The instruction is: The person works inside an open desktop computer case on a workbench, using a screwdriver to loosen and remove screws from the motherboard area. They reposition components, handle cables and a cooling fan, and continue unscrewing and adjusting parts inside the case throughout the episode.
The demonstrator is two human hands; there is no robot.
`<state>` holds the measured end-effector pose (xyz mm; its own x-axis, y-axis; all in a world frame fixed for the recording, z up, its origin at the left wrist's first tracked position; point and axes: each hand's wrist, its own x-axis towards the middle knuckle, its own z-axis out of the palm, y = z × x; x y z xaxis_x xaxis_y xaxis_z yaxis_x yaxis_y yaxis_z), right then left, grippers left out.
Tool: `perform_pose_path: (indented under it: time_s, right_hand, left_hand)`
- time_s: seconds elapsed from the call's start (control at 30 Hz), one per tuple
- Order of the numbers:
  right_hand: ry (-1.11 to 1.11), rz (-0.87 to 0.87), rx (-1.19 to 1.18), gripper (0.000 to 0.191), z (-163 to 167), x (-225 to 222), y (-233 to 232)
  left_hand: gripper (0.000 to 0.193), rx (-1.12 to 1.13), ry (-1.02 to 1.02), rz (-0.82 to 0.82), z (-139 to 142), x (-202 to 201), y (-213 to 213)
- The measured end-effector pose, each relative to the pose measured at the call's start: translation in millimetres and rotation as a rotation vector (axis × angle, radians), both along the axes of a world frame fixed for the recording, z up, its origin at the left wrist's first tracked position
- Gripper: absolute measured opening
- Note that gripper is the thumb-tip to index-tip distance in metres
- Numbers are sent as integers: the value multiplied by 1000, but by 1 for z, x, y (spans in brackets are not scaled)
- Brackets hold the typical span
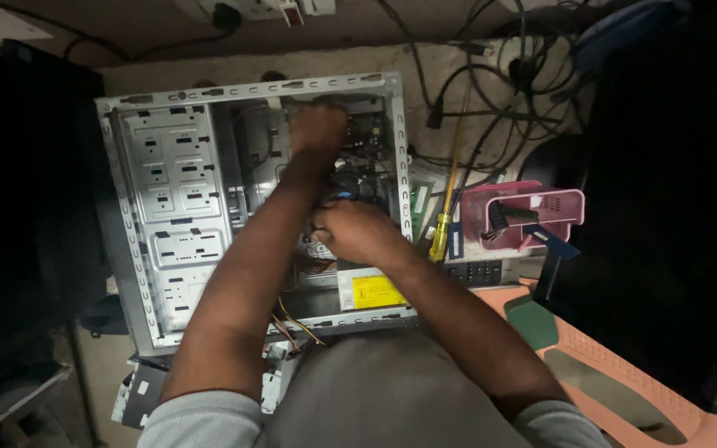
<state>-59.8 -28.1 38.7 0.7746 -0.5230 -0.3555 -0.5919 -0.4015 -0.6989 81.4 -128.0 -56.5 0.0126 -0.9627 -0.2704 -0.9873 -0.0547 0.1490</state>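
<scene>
The open computer case (251, 207) lies flat giving access from above: the left hand (317, 129) reaches its far corner, grip unclear, while the right hand (354, 232) curls around something near the blue part (343, 197).

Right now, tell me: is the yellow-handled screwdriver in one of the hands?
No: the yellow-handled screwdriver lies outside the computer case, while the left hand and right hand are inside.

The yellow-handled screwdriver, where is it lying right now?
In the head view, the yellow-handled screwdriver lies just outside the right edge of the open computer case, between it and the pink basket, beside the right hand.
</scene>
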Motion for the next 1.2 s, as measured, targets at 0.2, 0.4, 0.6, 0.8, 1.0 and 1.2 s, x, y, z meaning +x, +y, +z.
perform_pose_path:
  time_s: [0.2, 0.4, 0.6, 0.8, 1.0, 1.2]
  right_hand:
    - [6, 4, -12, 21, 4, 0, -1]
    - [6, -25, -5, 21, 6, -1, -2]
    - [-18, -22, -16, 19, 4, -1, -5]
    - [-24, -17, -19, 20, 2, 0, -7]
    - [-106, -41, -27, 19, 0, -1, -5]
    - [-53, -15, -81, 20, 0, -2, -5]
  left_hand:
    - [19, 1, 37, 82, 4, -3, -1]
    - [22, 41, 59, 20, 13, 11, -3]
    - [22, -28, 91, 30, 13, 15, 2]
    - [19, -59, 144, 79, 16, 15, -2]
    - [18, -96, 70, 46, 16, 6, 4]
    - [17, -237, 79, 8, 16, 11, 2]
